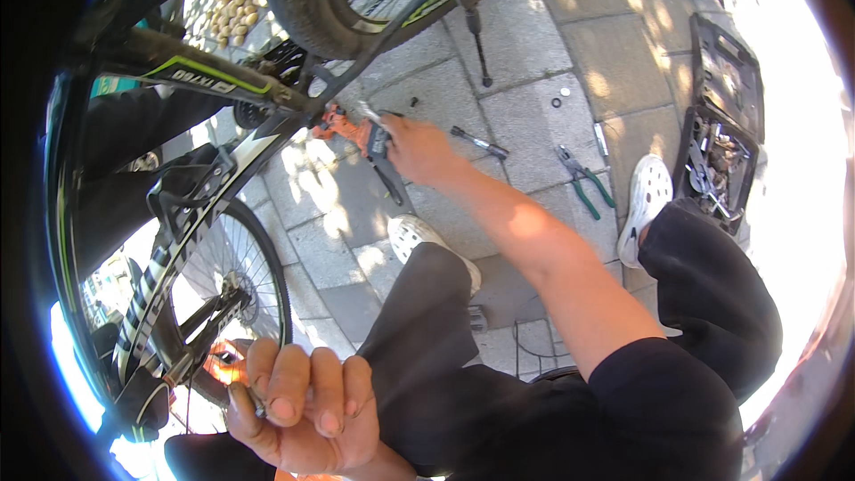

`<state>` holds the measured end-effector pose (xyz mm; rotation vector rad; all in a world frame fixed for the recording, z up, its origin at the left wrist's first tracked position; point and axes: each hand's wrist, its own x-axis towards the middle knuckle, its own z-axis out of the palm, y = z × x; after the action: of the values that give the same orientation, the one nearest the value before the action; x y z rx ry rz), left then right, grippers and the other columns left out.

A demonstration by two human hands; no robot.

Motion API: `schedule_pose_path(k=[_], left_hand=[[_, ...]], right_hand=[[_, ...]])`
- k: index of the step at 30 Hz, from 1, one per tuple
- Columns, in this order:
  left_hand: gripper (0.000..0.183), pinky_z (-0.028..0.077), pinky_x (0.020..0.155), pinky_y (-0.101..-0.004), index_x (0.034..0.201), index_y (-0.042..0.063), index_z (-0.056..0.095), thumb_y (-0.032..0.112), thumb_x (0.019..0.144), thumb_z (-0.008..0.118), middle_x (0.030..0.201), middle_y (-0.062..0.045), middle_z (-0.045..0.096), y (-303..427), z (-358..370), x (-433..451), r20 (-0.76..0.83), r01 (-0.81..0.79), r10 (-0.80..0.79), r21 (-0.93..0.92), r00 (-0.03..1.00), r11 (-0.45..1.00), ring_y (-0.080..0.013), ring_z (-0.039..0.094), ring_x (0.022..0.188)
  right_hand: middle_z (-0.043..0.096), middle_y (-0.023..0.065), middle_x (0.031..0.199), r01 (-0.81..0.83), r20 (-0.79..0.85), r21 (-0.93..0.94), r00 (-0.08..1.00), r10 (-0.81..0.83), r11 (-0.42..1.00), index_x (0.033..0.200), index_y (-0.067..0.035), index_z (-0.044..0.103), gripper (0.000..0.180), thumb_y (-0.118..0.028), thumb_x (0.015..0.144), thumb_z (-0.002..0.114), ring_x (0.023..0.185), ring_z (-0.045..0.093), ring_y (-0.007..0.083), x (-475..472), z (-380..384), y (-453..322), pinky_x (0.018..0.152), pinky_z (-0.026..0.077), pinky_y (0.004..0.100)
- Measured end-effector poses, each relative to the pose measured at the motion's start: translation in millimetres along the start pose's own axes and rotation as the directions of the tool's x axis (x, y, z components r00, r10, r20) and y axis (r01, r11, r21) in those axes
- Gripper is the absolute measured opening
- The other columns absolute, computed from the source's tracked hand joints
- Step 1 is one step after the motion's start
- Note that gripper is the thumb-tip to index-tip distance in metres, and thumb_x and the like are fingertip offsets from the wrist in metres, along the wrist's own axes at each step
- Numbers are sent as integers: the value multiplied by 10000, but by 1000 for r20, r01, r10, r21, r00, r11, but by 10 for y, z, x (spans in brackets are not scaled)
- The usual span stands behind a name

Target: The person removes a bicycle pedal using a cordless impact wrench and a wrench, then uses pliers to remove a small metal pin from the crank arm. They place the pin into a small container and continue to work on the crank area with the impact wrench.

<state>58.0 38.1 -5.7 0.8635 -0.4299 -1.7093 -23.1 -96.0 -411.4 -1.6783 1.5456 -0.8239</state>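
My left hand [304, 401] is raised close to the camera, palm up with the fingers curled. A small metal part [260, 409], perhaps a bolt, is pinched between its thumb and index finger. My right hand [415, 150] reaches down to the paving, beside the dark battery end of an orange cordless power tool [346, 128]. A thin silvery object [369, 111] shows at its fingertips; whether the fingers grip it or the tool is hidden. Leaning on the left is a bicycle frame [220, 83] with green trim, its wheel [260, 267] below.
Green-handled pliers [580, 177], a socket tool [479, 143], a dark-handled tool [386, 182] and a black washer [556, 103] lie on the paving slabs. An open toolbox [718, 167] stands at right, near my white clog [646, 207]. A bicycle tyre [300, 7] hangs above.
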Motion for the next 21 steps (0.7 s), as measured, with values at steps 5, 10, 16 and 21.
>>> schedule_pose_path(k=[5, 10, 16, 21], left_hand=[[290, 437, 770, -396, 1067, 131, 542, 398, 1154, 471, 1070, -39, 746, -18, 54, 68, 51, 13, -12, -6, 999, 1000, -198, 626, 801], [289, 453, 772, -403, 1086, 124, 553, 389, 1154, 460, 1074, -40, 747, 29, 30, -25, 46, -8, 8, 5, 999, 1000, -202, 629, 802], [291, 475, 786, -425, 1087, 120, 564, 391, 1142, 474, 1025, -9, 727, -56, 143, -58, 13, -2, 2, 14, 1000, 1000, -219, 645, 833], [267, 456, 792, -419, 1033, 152, 534, 396, 1130, 488, 1022, -15, 726, -59, 163, -40, 3, 29, -29, -12, 1000, 1000, -221, 650, 837]], right_hand=[[698, 260, 1270, -136, 55, 27, 989, 134, 990, 1363, -41, 616, 409, -227, 999, 608, 1146, 701, 448, -100, -491, 151, 974, 559, 551], [649, 233, 1332, -622, -239, -236, 782, 576, 746, 1355, -23, 619, 450, -280, 988, 662, 1226, 654, 420, -1030, -1430, 1388, 1064, 531, 508], [661, 285, 1288, -777, -238, -305, 622, 746, 551, 1261, 20, 630, 479, -339, 958, 721, 1187, 678, 460, -1705, -2179, 2235, 1020, 542, 541], [713, 296, 1132, -656, -169, -277, 753, 637, 702, 1113, 29, 663, 416, -334, 924, 741, 1069, 708, 468, -1470, -1930, 2112, 940, 552, 547]])
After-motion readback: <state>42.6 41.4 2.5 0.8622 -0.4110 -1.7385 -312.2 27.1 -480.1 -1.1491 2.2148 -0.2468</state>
